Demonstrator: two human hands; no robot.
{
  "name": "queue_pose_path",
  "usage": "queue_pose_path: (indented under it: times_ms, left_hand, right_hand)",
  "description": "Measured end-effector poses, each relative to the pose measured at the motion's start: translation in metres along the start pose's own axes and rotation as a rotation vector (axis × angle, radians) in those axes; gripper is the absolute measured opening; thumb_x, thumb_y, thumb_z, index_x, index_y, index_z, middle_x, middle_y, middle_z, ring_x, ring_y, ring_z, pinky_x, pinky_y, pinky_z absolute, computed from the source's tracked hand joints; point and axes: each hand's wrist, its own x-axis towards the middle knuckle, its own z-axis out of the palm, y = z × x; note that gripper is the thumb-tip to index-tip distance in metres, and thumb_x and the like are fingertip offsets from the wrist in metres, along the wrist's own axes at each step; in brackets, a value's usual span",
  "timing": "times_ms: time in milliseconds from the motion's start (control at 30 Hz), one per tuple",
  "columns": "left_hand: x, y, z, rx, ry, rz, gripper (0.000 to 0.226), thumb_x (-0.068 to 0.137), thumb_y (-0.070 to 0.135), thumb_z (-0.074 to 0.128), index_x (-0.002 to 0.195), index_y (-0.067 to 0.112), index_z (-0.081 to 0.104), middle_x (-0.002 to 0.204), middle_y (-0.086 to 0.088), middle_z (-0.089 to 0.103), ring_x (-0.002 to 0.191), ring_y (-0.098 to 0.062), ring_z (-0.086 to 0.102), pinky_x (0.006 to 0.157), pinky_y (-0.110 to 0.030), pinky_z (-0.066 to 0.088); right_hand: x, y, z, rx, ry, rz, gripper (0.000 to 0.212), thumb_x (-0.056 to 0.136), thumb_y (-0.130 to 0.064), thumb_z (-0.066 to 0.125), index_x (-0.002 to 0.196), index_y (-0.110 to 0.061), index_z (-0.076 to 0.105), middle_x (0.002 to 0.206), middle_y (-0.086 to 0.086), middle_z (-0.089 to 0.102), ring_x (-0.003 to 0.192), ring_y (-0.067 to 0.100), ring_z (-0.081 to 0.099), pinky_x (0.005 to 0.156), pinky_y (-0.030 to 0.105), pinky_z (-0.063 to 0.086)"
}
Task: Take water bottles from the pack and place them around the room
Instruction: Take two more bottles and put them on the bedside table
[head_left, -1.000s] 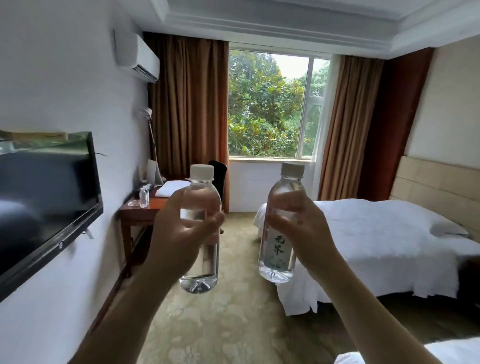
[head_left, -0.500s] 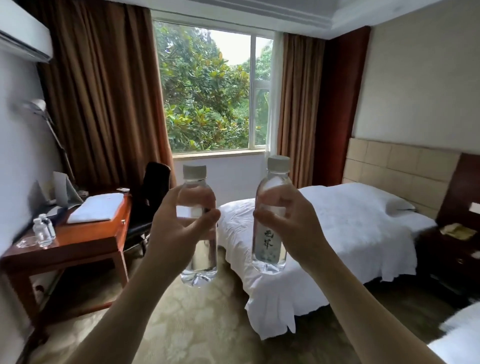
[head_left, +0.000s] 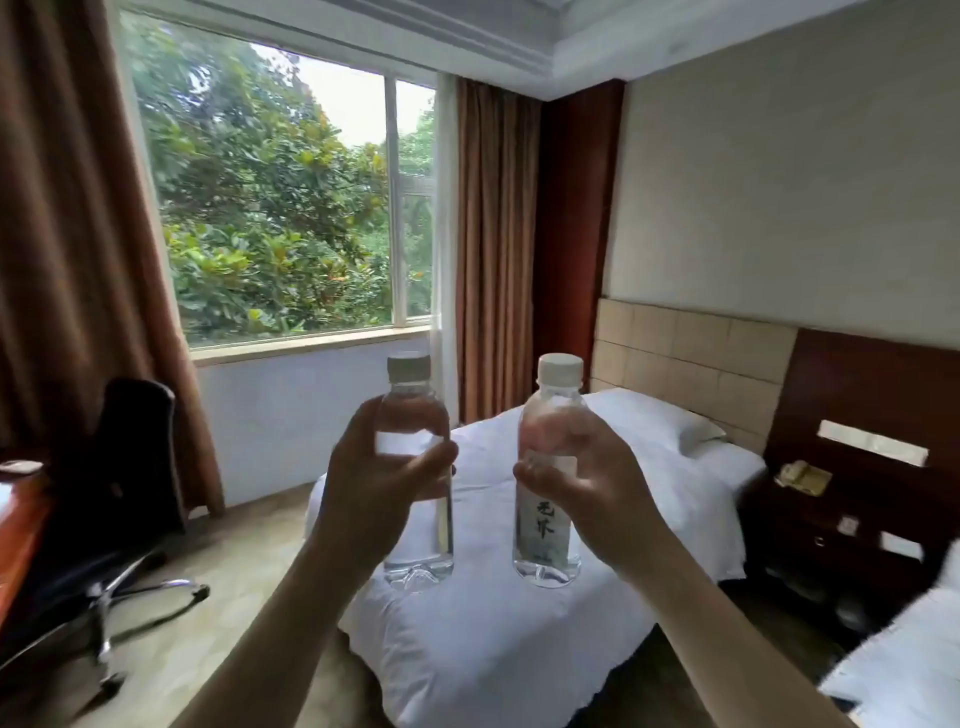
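White bed (head_left: 519, 649) behind hands gripping two clear white-capped bottles (head_left: 418, 519).

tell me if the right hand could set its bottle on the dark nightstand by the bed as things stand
Probably not yet. The right hand grips its bottle over the foot of the white bed, and the nightstand sits well off to the right past the mattress. The path looks free, but it needs a few steps closer.

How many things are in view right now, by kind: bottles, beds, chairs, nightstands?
Water bottles: 2, one in the left hand, one in the right hand
Beds: 2
Office chair: 1
Nightstand: 1
Total: 6
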Motion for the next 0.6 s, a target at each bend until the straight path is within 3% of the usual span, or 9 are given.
queue_pose_path:
  times_ms: [100,267,433,600]
  left_hand:
    - [0.051,-0.044,0.054,-0.057,-0.116,0.010,0.029,0.073,0.019,0.081,0.093,0.027,0.061,0.085,0.022,0.066,0.087,-0.031,0.071,0.058,-0.019,0.056]
    - [0.128,-0.101,0.133,-0.210,-0.344,0.020,0.032,0.066,0.023,0.075,0.095,0.026,0.060,0.097,-0.001,0.066,0.085,-0.031,0.071,0.058,-0.021,0.058]
    - [0.204,-0.150,0.221,-0.342,-0.561,-0.007,0.033,0.070,0.020,0.077,0.098,0.025,0.061,0.098,-0.005,0.068,0.083,-0.029,0.073,0.060,-0.030,0.061]
    - [0.246,-0.193,0.320,-0.446,-0.763,-0.042,0.030,0.079,0.005,0.073,0.100,0.021,0.060,0.095,0.001,0.069,0.078,-0.029,0.073,0.060,-0.029,0.061]
  right_hand:
    - [0.036,0.046,-0.032,-0.013,0.119,0.048,0.054,0.062,-0.056,0.073,0.099,-0.017,0.063,0.095,-0.010,0.065,0.098,0.010,0.066,0.088,0.040,0.056]
    - [0.094,0.109,-0.079,-0.027,0.308,0.163,0.048,0.059,-0.044,0.076,0.096,-0.017,0.064,0.097,-0.002,0.065,0.099,0.022,0.066,0.091,0.055,0.054]
    - [0.146,0.154,-0.133,-0.063,0.466,0.247,0.051,0.056,-0.033,0.077,0.098,-0.008,0.061,0.096,0.002,0.063,0.089,0.015,0.065,0.083,0.040,0.055]
    - [0.170,0.198,-0.196,-0.169,0.654,0.285,0.037,0.064,-0.022,0.077,0.096,-0.010,0.062,0.087,-0.009,0.067,0.079,0.004,0.067,0.067,0.020,0.054]
